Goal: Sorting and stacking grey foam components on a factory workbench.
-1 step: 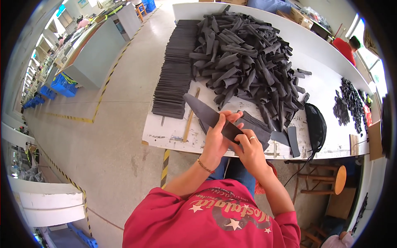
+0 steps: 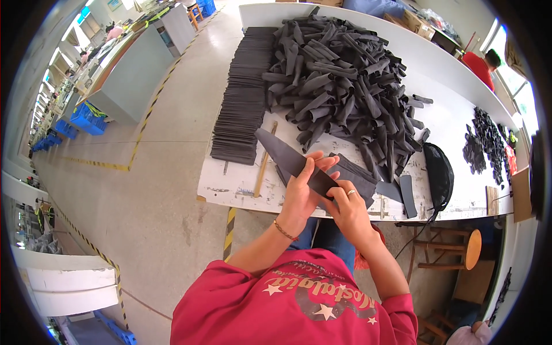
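Note:
A long dark grey fabric piece (image 2: 279, 150), tapering to a rounded end, is held above the near edge of the table. My left hand (image 2: 300, 192) grips its middle, thumb on top and fingers beneath. At the near end, my right hand (image 2: 349, 210) pinches the piece between thumb and fingers. Just beyond my hands lies a small pile of flat dark pieces (image 2: 355, 177), partly hidden by them. A big loose heap of curled dark fabric pieces (image 2: 339, 80) covers the far middle, beside a tightly lined-up row of such pieces (image 2: 241, 98).
On the white table (image 2: 227, 187) lie a wooden stick (image 2: 265, 167), a single dark piece (image 2: 407, 196) and a rounded black thing with a cord (image 2: 439, 175). Small black items (image 2: 489, 141) are heaped at right. A wooden stool (image 2: 472, 249) stands below. Someone in red (image 2: 478, 69) is beyond the partition.

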Motion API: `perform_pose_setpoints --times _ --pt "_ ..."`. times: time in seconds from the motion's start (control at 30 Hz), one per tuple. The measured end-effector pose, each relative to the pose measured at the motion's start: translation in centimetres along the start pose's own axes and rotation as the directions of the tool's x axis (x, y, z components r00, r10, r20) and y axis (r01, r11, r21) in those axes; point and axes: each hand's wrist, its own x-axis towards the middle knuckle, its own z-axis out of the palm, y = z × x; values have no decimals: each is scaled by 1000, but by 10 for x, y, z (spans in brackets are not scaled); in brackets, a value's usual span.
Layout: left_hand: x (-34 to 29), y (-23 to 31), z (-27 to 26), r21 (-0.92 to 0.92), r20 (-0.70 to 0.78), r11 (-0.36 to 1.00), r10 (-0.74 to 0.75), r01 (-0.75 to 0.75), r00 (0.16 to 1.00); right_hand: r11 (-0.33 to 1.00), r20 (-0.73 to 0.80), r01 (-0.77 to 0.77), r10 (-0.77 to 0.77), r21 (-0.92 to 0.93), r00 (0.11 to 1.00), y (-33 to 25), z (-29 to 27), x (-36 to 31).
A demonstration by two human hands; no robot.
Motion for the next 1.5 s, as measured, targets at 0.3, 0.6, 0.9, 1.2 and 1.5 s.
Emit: perform_pose_setpoints --times 0.3,0.6,0.9,1.2,1.5 --pt "5 12 12 150 -7 978 150 -148 989 980 -85 195 -192 28 978 6 -12 2" --pt "-10 -12 15 64 -43 988 143 -140 989 967 -102 252 -246 46 964 6 -2 7" --pt "-2 9 14 142 -134 987 96 -77 986 985 -31 160 -158 71 987 1 -5 6" --pt "-3 27 35 104 -162 989 118 -102 980 992 8 117 -118 57 993 -9 -18 5" --pt "9 45 27 231 -255 966 171 -112 952 987 -11 149 -148 53 989 -11 -7 5"
